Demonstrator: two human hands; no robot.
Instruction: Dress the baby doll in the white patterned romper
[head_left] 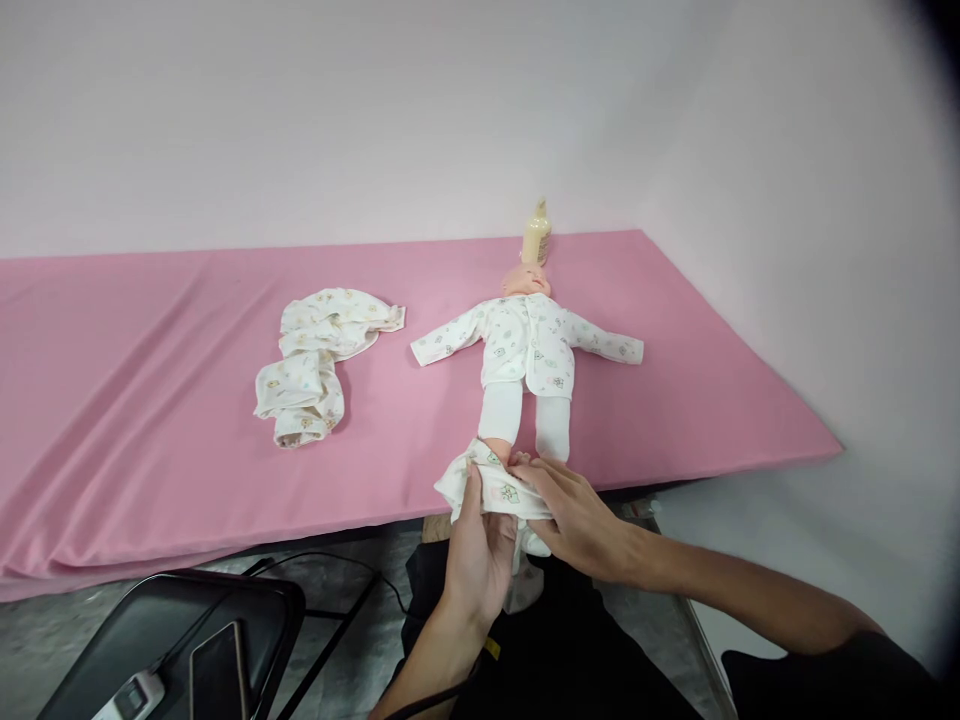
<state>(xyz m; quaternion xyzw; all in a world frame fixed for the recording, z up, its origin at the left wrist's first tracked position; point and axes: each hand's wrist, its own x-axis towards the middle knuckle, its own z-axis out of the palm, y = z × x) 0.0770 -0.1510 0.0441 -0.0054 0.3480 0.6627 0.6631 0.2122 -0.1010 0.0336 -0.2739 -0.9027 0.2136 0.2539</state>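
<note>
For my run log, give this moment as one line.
left hand: grips printed trousers | right hand: on trousers at doll feet | spare garment left | bottle behind head

Your doll lies on its back on the bench, head toward the wall, feet toward you at the near edge. A bottle stands just behind its head. To the doll's left, apart from it, a bundle of clothes lies on the bench. At the doll's feet, both your hands grip a small garment: left hand beside right hand. Below the bench to your left, a phone rests on a chair.
</note>
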